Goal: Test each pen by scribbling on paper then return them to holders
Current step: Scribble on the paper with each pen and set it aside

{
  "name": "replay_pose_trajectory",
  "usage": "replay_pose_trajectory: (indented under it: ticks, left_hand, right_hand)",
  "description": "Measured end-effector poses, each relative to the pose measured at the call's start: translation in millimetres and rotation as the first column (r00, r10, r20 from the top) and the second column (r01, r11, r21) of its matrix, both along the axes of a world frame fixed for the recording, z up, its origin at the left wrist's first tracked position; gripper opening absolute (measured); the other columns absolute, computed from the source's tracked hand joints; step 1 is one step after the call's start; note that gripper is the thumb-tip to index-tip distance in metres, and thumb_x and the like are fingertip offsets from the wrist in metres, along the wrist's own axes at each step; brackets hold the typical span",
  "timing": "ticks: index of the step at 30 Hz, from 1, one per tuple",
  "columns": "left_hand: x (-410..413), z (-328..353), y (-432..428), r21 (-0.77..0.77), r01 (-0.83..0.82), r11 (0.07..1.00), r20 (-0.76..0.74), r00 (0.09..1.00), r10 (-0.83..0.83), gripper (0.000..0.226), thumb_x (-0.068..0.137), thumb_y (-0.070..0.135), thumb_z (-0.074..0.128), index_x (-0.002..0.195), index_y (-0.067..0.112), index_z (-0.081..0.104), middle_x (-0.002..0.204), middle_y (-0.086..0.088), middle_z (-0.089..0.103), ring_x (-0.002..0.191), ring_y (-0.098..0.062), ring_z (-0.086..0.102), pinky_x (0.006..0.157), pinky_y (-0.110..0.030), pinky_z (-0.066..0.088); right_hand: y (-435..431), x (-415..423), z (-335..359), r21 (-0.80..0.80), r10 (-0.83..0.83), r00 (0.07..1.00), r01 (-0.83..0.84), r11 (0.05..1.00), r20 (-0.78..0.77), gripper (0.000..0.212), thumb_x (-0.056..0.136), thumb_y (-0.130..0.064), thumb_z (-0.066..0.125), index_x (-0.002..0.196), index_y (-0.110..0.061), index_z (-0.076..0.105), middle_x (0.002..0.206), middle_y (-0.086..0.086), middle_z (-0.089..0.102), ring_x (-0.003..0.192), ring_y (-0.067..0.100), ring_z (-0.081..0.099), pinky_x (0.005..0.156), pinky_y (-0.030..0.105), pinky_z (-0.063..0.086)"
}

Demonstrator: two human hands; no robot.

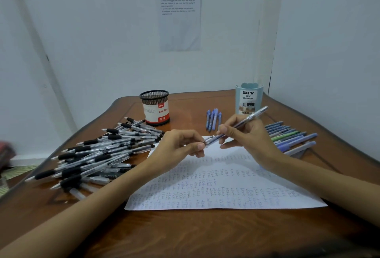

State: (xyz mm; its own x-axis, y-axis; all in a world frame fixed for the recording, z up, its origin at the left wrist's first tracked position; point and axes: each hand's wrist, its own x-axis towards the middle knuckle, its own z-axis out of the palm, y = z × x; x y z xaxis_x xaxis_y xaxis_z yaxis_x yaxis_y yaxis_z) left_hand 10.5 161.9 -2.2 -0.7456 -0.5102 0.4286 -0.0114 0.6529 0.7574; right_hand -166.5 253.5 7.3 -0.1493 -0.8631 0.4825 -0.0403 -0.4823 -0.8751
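Pen (254, 114) above paper (216, 185), pinched mid-barrel by right hand (248, 136), at the tip end by left hand (178, 146). Probably cap work: move straight along the barrel, no twisting, then scribble on blank paper.

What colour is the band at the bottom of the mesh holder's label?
Red, with white above it, on the mesh holder; seen in the head view.

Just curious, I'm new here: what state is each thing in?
Pen: held by right hand, lower end pinched by left hand.
Paper: flat, covered in scribbles.
Mesh pen holder: upright, no pens showing.
Desk organizer: upright, no pens showing.
Black-grip pens: piled loose on table.
Blue pens: lying in a row.
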Motion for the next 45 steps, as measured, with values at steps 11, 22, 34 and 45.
replay_pose_trajectory:
  ticks: [11,22,34,45]
  left_hand:
    - [-1,3,-28,-0.131,-0.061,0.99,0.25,0.964,0.092,0.04,0.077,0.043,0.06,0.112,0.024,0.062,0.114,0.008,0.065,0.105,-0.005,0.059,0.094,-0.033,0.049]
    - [9,-7,-33,-0.48,0.038,0.877,0.614,0.728,0.305,0.052,0.097,0.048,0.034,0.143,0.025,0.032,0.146,0.003,0.032,0.13,-0.01,0.031,0.104,-0.023,0.026]
    - [8,-6,-32,-0.497,0.062,0.865,0.621,0.722,0.305,0.052,0.098,0.046,0.032,0.144,0.024,0.03,0.147,0.002,0.031,0.131,-0.01,0.029,0.106,-0.023,0.025]
    - [8,-5,-29,-0.487,0.063,0.871,0.641,0.703,0.308,0.052,0.098,0.045,0.03,0.145,0.024,0.028,0.148,0.003,0.029,0.132,-0.01,0.028,0.105,-0.023,0.024]
  right_hand:
    - [-16,-9,4,-0.194,-0.157,0.837,0.063,0.979,-0.525,0.01,0.086,-0.015,0.063,0.085,-0.005,0.062,0.083,0.004,0.061,0.074,0.015,0.063,0.058,0.029,0.057]
    - [-128,-68,6,-0.237,-0.19,-0.165,0.344,0.908,-0.968,0.023,0.092,-0.005,0.054,0.113,-0.003,0.062,0.114,0.012,0.056,0.096,0.02,0.051,0.084,0.025,0.04]
    - [-111,-81,17,-0.13,-0.152,0.025,0.396,0.909,-0.988,0.036,0.089,0.001,0.05,0.122,-0.012,0.059,0.119,0.004,0.058,0.106,0.02,0.054,0.087,0.028,0.044]
    - [-37,-146,13,0.072,0.058,0.044,0.463,0.883,-0.997,0.027,0.091,-0.012,0.058,0.115,-0.017,0.067,0.113,0.002,0.066,0.09,0.006,0.05,0.069,0.007,0.033]
